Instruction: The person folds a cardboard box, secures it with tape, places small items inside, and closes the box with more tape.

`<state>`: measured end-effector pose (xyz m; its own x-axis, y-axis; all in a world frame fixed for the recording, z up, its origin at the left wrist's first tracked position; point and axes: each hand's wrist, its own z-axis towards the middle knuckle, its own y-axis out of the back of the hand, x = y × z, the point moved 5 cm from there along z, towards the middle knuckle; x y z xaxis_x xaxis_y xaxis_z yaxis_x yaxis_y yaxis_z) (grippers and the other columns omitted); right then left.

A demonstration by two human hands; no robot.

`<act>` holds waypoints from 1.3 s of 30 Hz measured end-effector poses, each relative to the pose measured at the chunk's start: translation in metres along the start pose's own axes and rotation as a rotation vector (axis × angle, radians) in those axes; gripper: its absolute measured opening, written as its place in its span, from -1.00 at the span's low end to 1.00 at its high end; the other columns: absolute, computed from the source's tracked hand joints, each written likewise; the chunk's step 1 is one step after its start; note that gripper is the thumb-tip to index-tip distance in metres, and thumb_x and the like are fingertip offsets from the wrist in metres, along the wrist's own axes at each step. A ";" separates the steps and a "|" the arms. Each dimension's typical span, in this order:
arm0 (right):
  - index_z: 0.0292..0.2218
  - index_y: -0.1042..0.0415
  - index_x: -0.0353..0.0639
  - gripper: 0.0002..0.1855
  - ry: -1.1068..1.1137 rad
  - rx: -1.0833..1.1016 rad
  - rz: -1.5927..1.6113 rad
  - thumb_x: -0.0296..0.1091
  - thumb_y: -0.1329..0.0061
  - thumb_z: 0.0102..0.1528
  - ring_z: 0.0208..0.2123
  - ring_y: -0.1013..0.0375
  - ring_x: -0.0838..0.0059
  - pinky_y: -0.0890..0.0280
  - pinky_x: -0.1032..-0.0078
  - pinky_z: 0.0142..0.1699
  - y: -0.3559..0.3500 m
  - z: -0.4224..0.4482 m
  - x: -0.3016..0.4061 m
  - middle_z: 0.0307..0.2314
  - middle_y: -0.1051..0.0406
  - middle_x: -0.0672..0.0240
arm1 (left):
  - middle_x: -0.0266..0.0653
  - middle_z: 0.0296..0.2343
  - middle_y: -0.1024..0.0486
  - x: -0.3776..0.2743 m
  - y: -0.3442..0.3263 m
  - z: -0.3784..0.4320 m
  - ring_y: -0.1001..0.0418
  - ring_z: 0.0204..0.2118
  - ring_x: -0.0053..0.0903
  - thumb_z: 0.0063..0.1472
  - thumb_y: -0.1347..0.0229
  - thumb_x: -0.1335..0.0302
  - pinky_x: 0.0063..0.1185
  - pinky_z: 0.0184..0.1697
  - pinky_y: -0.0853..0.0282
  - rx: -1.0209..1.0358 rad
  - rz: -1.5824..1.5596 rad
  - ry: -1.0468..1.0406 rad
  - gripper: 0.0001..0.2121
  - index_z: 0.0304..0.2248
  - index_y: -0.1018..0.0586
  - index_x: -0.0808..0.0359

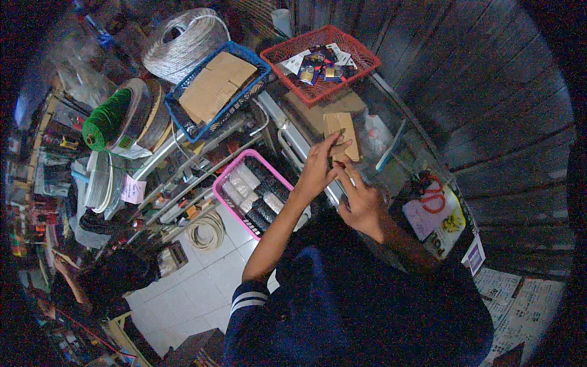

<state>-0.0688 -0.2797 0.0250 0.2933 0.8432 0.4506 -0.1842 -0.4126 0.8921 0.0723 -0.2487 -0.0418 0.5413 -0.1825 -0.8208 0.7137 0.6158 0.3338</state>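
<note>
Over the metal front edge of a glass display counter, my left hand and my right hand come together, fingertips almost meeting. The fingers of my left hand bend around a small dark spot near its index fingertip; whether that is a held thing is too blurred to tell. My right hand has its fingers partly spread, close to the left thumb. Any small object between the hands is hidden. Just beyond the fingertips is a flat brown cardboard piece, partly covered by my left fingers.
A red plastic basket holds carded padlocks. Left of it stands a blue basket with cardboard on top. A pink-rimmed basket holds rolls. Red-handled scissors lie at right. Rope spool behind; another person's arm at left.
</note>
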 end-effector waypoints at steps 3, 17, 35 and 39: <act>0.29 0.03 -0.12 -0.07 0.036 0.015 0.015 -0.36 -0.09 -0.06 -0.22 -0.51 -0.07 -0.49 0.21 -0.22 -0.001 -0.004 -0.006 0.27 0.03 0.04 | -0.31 0.09 -0.43 -0.014 0.005 0.004 -0.35 0.11 -0.19 0.01 -0.25 0.59 -0.33 0.17 -0.19 0.049 0.114 -0.076 -0.21 0.22 -0.12 0.26; 0.22 -0.01 -0.22 -0.13 0.049 -0.065 -0.041 -0.34 -0.12 -0.06 -0.25 -0.51 -0.11 -0.47 0.17 -0.23 -0.008 -0.004 -0.007 0.26 0.04 -0.02 | -0.30 0.06 -0.45 -0.016 0.008 0.004 -0.38 -0.01 -0.07 -0.04 -0.28 0.58 -0.34 0.12 -0.24 0.038 0.213 -0.058 -0.19 0.21 -0.16 0.26; 0.28 0.06 -0.22 -0.06 0.220 -0.052 -0.026 -0.39 -0.11 -0.06 -0.07 -0.42 -0.23 -0.47 0.21 -0.16 -0.011 -0.008 0.001 0.29 0.30 -0.21 | -0.30 0.06 -0.46 -0.019 0.009 0.006 -0.40 0.01 -0.13 -0.09 -0.23 0.66 -0.37 0.09 -0.23 0.037 0.243 -0.066 -0.20 0.19 -0.19 0.26; 0.21 0.00 -0.29 -0.13 0.049 0.036 0.055 -0.38 -0.11 -0.06 -0.12 -0.43 -0.22 -0.47 0.20 -0.20 -0.014 -0.004 0.004 0.28 0.25 -0.17 | -0.33 0.08 -0.44 -0.014 0.009 0.005 -0.40 0.03 -0.15 -0.09 -0.23 0.65 -0.38 0.05 -0.23 0.079 0.253 0.028 -0.20 0.19 -0.19 0.26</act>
<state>-0.0688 -0.2697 0.0142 0.2371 0.8343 0.4977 -0.1650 -0.4703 0.8669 0.0728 -0.2445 -0.0251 0.6952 -0.0084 -0.7187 0.5902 0.5775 0.5641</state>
